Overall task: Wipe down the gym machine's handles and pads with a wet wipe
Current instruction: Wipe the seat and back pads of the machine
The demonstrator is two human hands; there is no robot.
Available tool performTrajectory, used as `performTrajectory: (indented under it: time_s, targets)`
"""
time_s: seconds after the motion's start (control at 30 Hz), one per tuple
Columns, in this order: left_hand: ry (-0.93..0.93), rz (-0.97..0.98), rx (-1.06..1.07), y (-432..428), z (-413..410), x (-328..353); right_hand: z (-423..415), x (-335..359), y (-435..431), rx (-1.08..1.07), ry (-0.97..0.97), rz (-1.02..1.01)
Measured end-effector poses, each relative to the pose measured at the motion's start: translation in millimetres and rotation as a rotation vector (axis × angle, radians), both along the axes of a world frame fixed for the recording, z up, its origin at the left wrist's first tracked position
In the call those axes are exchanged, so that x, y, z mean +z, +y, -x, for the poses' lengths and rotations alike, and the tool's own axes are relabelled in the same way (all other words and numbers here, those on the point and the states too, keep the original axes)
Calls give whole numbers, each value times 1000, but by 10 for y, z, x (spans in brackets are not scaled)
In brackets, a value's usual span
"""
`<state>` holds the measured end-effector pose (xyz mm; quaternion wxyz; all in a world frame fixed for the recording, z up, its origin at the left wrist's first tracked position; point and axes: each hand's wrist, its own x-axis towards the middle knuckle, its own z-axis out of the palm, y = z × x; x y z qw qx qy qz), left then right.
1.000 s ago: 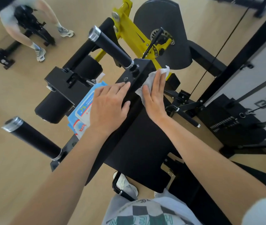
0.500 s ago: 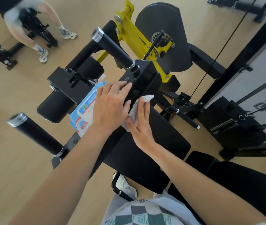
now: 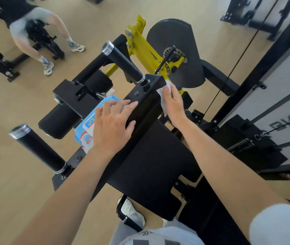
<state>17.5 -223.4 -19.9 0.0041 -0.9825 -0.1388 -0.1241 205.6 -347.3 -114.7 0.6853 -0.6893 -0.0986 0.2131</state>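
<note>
A black gym machine stands below me with a flat black pad (image 3: 158, 161) and a black metal bar (image 3: 146, 101) across its top. My right hand (image 3: 173, 106) presses a white wet wipe (image 3: 162, 96) flat against the bar's right side, fingers straight. My left hand (image 3: 112, 124) rests flat on the bar's left part, partly over a blue and white wipe packet (image 3: 87, 126). Two black handles with metal caps stick out: the upper handle (image 3: 123, 62) beyond the bar, and the lower handle (image 3: 38, 149) at the left.
A yellow lever arm (image 3: 146, 48) and a round black cover (image 3: 181, 50) sit behind the bar. A black roller pad (image 3: 59, 119) lies left. A weight stack frame (image 3: 264, 82) and cable rise at the right. Another person (image 3: 25, 27) stands at top left on the wooden floor.
My right hand slid the wipe down the bar's side toward me, then back up to the bar's far right end. My left hand stayed on the bar and packet.
</note>
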Motion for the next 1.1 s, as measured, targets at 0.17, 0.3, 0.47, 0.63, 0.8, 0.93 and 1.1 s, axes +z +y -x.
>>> performTrajectory:
  time_s: [0.17,0.3,0.47,0.63,0.8,0.93,1.1]
  targets:
    - [-23,16,2,0,5,-16,-414,135,-133,282,350,-90]
    - [-25,21,-3,-7,11,-12,-586,175,-195,420,589,-167]
    - [-32,21,-2,-4,13,-13,-799,294,-480,572,604,-134]
    - [-36,32,2,-14,9,-15,-972,505,-448,644,640,-169]
    - [-27,32,11,-24,4,-13,-861,438,-175,657,684,-132]
    - [-29,25,8,-22,3,-20,-811,272,-341,573,739,-156]
    - [-41,6,15,-23,9,-33,-915,327,-513,599,776,-275]
